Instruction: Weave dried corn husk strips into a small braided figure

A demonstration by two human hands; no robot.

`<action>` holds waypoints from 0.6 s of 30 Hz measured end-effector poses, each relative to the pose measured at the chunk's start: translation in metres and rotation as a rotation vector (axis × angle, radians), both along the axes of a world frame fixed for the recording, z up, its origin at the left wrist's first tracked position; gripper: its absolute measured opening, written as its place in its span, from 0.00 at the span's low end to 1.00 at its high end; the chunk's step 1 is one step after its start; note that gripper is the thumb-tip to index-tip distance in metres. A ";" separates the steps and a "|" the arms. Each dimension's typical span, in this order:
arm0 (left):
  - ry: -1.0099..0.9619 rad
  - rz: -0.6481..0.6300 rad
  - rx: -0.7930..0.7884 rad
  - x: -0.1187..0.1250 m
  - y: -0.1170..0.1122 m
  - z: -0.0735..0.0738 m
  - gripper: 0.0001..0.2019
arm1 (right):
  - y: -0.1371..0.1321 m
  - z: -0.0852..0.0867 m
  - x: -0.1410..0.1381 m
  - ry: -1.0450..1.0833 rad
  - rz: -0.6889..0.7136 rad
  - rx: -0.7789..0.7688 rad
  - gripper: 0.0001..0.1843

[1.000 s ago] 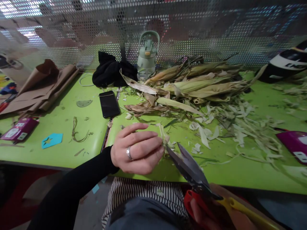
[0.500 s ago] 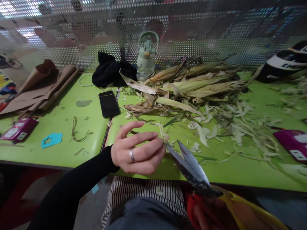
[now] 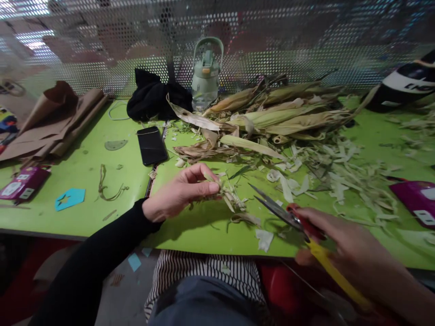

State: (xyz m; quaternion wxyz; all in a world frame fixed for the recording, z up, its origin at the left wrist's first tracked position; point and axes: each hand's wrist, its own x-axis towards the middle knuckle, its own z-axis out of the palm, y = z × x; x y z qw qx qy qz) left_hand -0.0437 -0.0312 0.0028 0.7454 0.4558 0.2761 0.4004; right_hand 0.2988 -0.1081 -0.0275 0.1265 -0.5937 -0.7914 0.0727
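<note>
Between the thumb and fingers of my left hand (image 3: 185, 192) is a small bundle of corn husk strips (image 3: 231, 194), its frayed ends pointing right. My right hand (image 3: 343, 240), slightly blurred, grips a pair of scissors (image 3: 278, 210) with one red and one yellow handle. The blades are a little apart and point up and left, with a gap between their tips and the bundle. Below the bundle, a curled husk piece (image 3: 246, 219) and a pale scrap (image 3: 264, 240) lie on the green table (image 3: 193, 235).
A pile of corn husks (image 3: 272, 115) lies at the back, with shredded husk strips (image 3: 340, 167) in front. A phone (image 3: 152, 146), black cloth (image 3: 156, 97), drink bottle (image 3: 205, 74), brown paper (image 3: 57, 124) and blue paper cutout (image 3: 70, 199) are around. A perforated metal screen (image 3: 272, 40) stands behind.
My left hand has turned so its thumb shows on top, with the husk bundle now plainly visible. My right hand has drawn the scissors up and away; their blades are closer together.
</note>
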 end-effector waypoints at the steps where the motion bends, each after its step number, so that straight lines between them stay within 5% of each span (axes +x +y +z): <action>1: -0.017 -0.041 -0.059 0.000 0.001 0.000 0.17 | 0.009 0.009 -0.008 0.016 0.048 -0.048 0.20; 6: -0.028 -0.182 -0.105 0.000 0.002 -0.001 0.15 | 0.035 0.024 -0.026 0.056 0.173 -0.192 0.29; 12: -0.064 -0.184 -0.092 -0.001 0.003 0.001 0.12 | 0.036 0.016 -0.027 0.064 0.156 -0.269 0.14; 18: -0.040 -0.156 -0.088 0.000 0.003 0.001 0.12 | 0.033 0.013 -0.032 0.040 0.135 -0.260 0.14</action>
